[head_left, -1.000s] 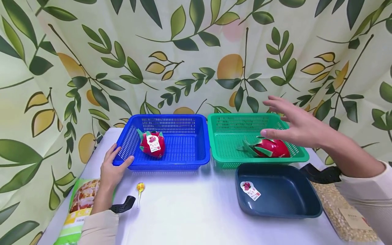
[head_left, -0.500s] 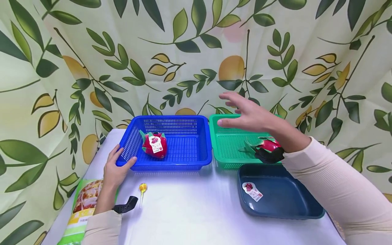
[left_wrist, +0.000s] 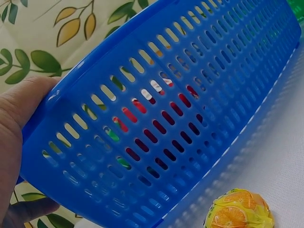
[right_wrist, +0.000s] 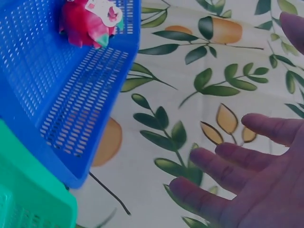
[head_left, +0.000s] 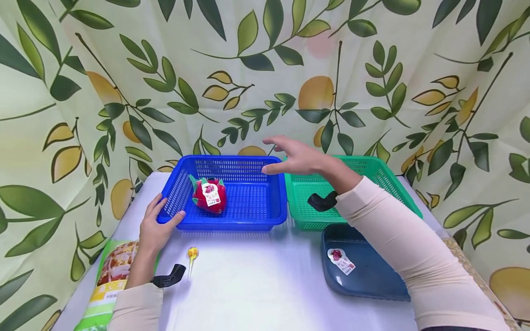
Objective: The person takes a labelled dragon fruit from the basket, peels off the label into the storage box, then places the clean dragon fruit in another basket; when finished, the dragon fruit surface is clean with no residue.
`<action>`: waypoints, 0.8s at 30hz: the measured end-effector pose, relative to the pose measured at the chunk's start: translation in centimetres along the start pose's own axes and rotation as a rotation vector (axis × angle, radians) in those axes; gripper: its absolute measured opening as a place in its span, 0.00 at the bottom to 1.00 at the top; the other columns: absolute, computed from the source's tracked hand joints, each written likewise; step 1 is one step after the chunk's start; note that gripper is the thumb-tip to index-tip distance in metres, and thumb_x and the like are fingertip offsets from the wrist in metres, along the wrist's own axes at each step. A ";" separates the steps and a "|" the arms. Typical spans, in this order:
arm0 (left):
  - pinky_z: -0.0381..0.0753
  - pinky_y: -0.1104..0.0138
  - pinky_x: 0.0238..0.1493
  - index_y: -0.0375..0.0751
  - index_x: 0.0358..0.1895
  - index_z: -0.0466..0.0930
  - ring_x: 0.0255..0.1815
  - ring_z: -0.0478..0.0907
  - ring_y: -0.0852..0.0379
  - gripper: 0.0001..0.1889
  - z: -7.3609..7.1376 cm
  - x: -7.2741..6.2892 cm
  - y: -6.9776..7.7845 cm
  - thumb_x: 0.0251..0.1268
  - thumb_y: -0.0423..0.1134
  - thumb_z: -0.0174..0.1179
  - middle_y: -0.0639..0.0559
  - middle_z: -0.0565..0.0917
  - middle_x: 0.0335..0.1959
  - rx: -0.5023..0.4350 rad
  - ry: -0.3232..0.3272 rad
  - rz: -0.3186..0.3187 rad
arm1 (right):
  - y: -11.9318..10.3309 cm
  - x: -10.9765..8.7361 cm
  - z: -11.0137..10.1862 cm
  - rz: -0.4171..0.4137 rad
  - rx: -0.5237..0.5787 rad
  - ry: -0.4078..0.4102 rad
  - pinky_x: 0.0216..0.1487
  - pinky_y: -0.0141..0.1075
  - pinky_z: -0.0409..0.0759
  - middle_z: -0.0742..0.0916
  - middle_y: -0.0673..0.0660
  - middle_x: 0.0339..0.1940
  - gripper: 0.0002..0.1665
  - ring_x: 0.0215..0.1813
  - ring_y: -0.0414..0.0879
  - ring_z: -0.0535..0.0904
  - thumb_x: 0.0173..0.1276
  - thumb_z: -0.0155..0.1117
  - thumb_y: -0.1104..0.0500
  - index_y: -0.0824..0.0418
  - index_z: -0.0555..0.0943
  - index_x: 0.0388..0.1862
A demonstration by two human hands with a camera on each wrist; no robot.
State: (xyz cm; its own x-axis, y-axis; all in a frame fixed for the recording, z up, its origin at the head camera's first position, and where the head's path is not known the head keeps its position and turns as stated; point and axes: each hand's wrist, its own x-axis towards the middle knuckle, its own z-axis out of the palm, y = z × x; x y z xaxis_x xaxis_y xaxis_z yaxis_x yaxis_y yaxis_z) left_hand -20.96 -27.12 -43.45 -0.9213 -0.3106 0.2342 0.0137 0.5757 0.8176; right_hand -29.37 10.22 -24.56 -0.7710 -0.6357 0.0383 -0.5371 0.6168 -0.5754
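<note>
My left hand [head_left: 156, 227] holds the front left corner of the blue basket [head_left: 236, 225], thumb and fingers spread round the corner. In that basket lies a red dragon fruit [head_left: 210, 196] with green tips and a white label; in the left wrist view the dragon fruit [left_wrist: 156, 123] shows through the slots. My right hand [head_left: 296, 157] hovers above where the blue and green baskets meet, fingers spread and holding nothing. Under the right forearm is the green basket [head_left: 296, 193]; the dragon fruit seen there earlier is hidden by the arm.
A dark blue tub [head_left: 364, 276] with a dragon fruit sticker stands in front of the green basket, partly behind the right sleeve. A yellow lollipop [head_left: 192, 253] lies before the blue basket. A green food bag [head_left: 99, 294] lies at left, a bag of grains [head_left: 463, 257] at right.
My right hand has moved left, from over the dragon fruit in the green basket to the blue basket's right edge. The left hand stays at its corner.
</note>
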 end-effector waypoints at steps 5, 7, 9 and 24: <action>0.51 0.45 0.69 0.31 0.71 0.61 0.74 0.49 0.41 0.41 0.1 0.1 -0.1 0.59 0.48 0.68 0.46 0.54 0.75 -0.006 -0.005 0.013 | 1.0 2.4 1.8 0.014 0.036 -0.029 0.62 0.53 0.68 0.65 0.52 0.73 0.49 0.70 0.53 0.64 0.60 0.65 0.37 0.53 0.59 0.75; 0.51 0.45 0.69 0.31 0.71 0.61 0.74 0.49 0.41 0.41 0.2 0.2 0.0 0.59 0.48 0.68 0.46 0.54 0.75 -0.011 -0.007 0.018 | 1.4 3.3 2.6 0.010 0.043 -0.035 0.62 0.52 0.68 0.66 0.52 0.73 0.50 0.69 0.53 0.64 0.60 0.65 0.37 0.53 0.59 0.75; 0.50 0.45 0.69 0.31 0.71 0.61 0.74 0.49 0.40 0.41 0.2 0.3 0.0 0.59 0.47 0.68 0.45 0.54 0.75 -0.013 -0.011 0.021 | 1.7 4.3 3.6 -0.010 0.049 -0.040 0.61 0.51 0.69 0.68 0.53 0.72 0.49 0.68 0.54 0.66 0.60 0.65 0.37 0.54 0.59 0.75; 0.52 0.44 0.68 0.33 0.71 0.62 0.74 0.49 0.41 0.41 0.4 0.2 -0.3 0.59 0.47 0.68 0.48 0.55 0.75 -0.018 0.011 0.001 | 2.7 10.8 9.7 -0.061 0.001 -0.173 0.63 0.51 0.68 0.65 0.57 0.74 0.53 0.70 0.55 0.63 0.60 0.64 0.35 0.57 0.57 0.76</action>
State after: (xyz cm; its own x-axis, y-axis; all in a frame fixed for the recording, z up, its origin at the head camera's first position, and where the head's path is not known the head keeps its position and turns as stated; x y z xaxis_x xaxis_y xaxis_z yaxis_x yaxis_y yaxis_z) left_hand -21.32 -27.03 -43.90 -0.9171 -0.3178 0.2409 0.0220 0.5627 0.8263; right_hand -35.82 0.55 -33.64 -0.6665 -0.7424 -0.0683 -0.5804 0.5742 -0.5775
